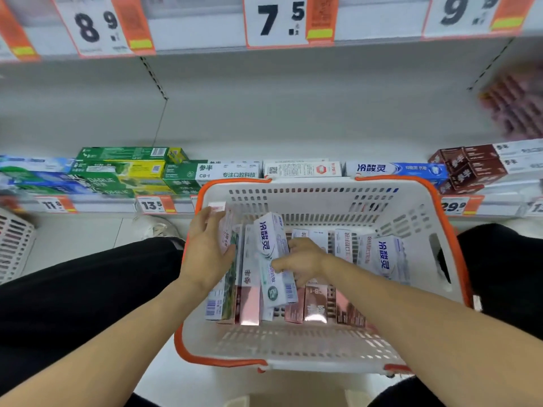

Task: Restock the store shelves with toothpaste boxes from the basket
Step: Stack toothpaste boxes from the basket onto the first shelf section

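Head view: both hands grip toothpaste boxes in basket [293, 352], left hand [205, 254], right hand [302, 259]

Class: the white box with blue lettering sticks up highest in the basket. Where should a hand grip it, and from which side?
Grip the white box by its raised upper end, from above: that end stands clear of neighbouring boxes, while the lower end is wedged among them.
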`<state>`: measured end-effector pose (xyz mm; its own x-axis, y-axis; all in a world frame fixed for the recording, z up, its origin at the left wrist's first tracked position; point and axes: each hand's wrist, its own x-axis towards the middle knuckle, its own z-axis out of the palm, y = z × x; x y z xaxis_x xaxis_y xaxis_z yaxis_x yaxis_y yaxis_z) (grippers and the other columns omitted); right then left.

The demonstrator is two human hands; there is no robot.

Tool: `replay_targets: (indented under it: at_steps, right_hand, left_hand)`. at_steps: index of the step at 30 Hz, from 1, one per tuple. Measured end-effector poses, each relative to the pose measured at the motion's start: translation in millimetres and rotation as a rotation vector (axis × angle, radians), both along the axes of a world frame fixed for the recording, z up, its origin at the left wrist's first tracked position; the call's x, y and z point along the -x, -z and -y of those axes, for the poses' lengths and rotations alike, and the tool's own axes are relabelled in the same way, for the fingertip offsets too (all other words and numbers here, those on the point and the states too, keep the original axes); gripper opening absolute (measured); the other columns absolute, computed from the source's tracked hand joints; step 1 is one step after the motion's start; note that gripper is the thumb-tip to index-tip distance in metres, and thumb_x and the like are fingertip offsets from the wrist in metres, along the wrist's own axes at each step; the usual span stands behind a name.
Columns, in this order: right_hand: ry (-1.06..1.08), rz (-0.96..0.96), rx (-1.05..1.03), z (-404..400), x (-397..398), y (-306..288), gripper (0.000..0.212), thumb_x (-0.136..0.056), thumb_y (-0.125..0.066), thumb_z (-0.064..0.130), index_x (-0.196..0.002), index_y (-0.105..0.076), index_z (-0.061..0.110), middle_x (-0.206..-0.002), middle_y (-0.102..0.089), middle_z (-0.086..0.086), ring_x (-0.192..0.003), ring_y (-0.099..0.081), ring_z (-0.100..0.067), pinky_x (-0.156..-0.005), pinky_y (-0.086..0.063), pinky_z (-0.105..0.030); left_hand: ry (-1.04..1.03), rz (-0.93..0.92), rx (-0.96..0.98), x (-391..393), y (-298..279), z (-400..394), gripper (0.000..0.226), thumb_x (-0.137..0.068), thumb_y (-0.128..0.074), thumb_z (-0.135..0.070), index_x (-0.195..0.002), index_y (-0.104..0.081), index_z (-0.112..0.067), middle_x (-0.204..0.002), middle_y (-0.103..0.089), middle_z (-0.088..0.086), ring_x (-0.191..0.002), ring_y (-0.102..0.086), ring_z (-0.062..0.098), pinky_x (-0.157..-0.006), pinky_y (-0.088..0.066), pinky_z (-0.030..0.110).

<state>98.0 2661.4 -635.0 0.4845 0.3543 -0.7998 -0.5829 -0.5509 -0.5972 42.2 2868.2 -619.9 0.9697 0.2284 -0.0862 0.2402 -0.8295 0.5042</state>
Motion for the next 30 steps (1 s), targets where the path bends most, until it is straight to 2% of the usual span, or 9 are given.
replay_targets:
  at_steps: [3,5,9,11,15,20,26,28,30]
  right_hand:
    - [0.063,-0.009,-0.076,23,-7,-16,0.029,-0.081,-0.067,0.007,-0.105,-0.066,0.024,-0.101,-0.073,0.001,-0.089,-0.069,-0.017,-0.078,-0.059,-0.037]
    - [0.096,-0.010,-0.095,36,-8,-24,0.028,-0.085,-0.061,0.008,-0.110,-0.064,0.019,-0.101,-0.073,-0.002,-0.085,-0.067,-0.017,-0.071,-0.052,-0.031]
    - [0.164,-0.002,-0.084,65,2,-26,0.018,-0.088,-0.061,0.011,-0.104,-0.063,0.019,-0.105,-0.074,-0.007,-0.093,-0.068,-0.022,-0.076,-0.053,-0.032]
    - [0.189,0.010,-0.067,79,9,-22,0.019,-0.087,-0.064,0.011,-0.103,-0.064,0.020,-0.105,-0.074,-0.006,-0.095,-0.069,-0.022,-0.075,-0.053,-0.032]
    - [0.222,0.017,-0.063,91,15,-14,0.028,-0.085,-0.069,0.013,-0.113,-0.063,0.015,-0.106,-0.075,-0.005,-0.096,-0.070,-0.022,-0.071,-0.053,-0.030]
    - [0.260,0.037,-0.107,76,7,-19,0.021,-0.085,-0.069,0.011,-0.103,-0.064,0.019,-0.104,-0.075,-0.005,-0.091,-0.070,-0.020,-0.074,-0.053,-0.032]
    - [0.262,0.043,-0.129,63,5,-26,0.034,-0.086,-0.070,0.012,-0.118,-0.061,0.015,-0.106,-0.074,-0.004,-0.091,-0.070,-0.019,-0.069,-0.052,-0.031]
    - [0.259,0.039,-0.130,63,7,-27,0.037,-0.086,-0.070,0.012,-0.121,-0.060,0.016,-0.107,-0.074,-0.005,-0.092,-0.071,-0.020,-0.070,-0.053,-0.032]
    - [0.269,0.039,-0.133,65,7,-28,0.036,-0.086,-0.070,0.012,-0.120,-0.061,0.017,-0.106,-0.074,-0.005,-0.092,-0.071,-0.020,-0.071,-0.054,-0.032]
  left_hand:
    - [0.058,-0.009,0.119,-8,-5,26,0.055,-0.089,-0.071,-0.018,-0.139,-0.047,-0.014,-0.142,-0.045,0.006,-0.133,-0.043,0.022,-0.107,-0.034,0.024]
    - [0.136,-0.210,0.219,-15,-6,43,0.054,-0.091,-0.070,-0.027,-0.137,-0.047,-0.013,-0.131,-0.056,0.005,-0.123,-0.053,0.021,-0.097,-0.044,0.027]
    - [0.290,-0.593,-0.094,-9,11,53,0.069,-0.094,-0.065,-0.033,-0.151,-0.032,-0.012,-0.151,-0.040,0.009,-0.142,-0.036,0.027,-0.113,-0.033,0.036]
    - [0.261,-0.482,-0.222,-5,17,47,0.067,-0.092,-0.064,-0.026,-0.150,-0.034,-0.012,-0.152,-0.034,0.011,-0.146,-0.024,0.031,-0.121,-0.023,0.043]
    - [0.103,-0.101,-0.404,-6,11,29,0.065,-0.085,-0.067,-0.019,-0.144,-0.040,-0.008,-0.150,-0.034,0.018,-0.144,-0.026,0.038,-0.121,-0.020,0.045]
    - [0.048,-0.152,-0.331,1,6,5,0.073,-0.084,-0.072,-0.019,-0.146,-0.037,-0.003,-0.148,-0.040,0.014,-0.137,-0.032,0.033,-0.119,-0.027,0.043]
    - [0.038,-0.094,-0.122,10,4,4,0.071,-0.085,-0.070,-0.005,-0.149,-0.042,-0.009,-0.153,-0.033,0.008,-0.141,-0.032,0.027,-0.116,-0.023,0.025]
    - [-0.033,-0.124,-0.080,12,0,8,0.076,-0.084,-0.074,-0.006,-0.151,-0.040,-0.015,-0.154,-0.021,0.010,-0.140,-0.035,0.030,-0.117,-0.034,0.034]
    - [-0.109,-0.168,-0.017,7,-11,15,0.086,-0.081,-0.080,-0.008,-0.153,-0.036,-0.022,-0.152,-0.028,0.013,-0.129,-0.049,0.031,-0.103,-0.051,0.037]
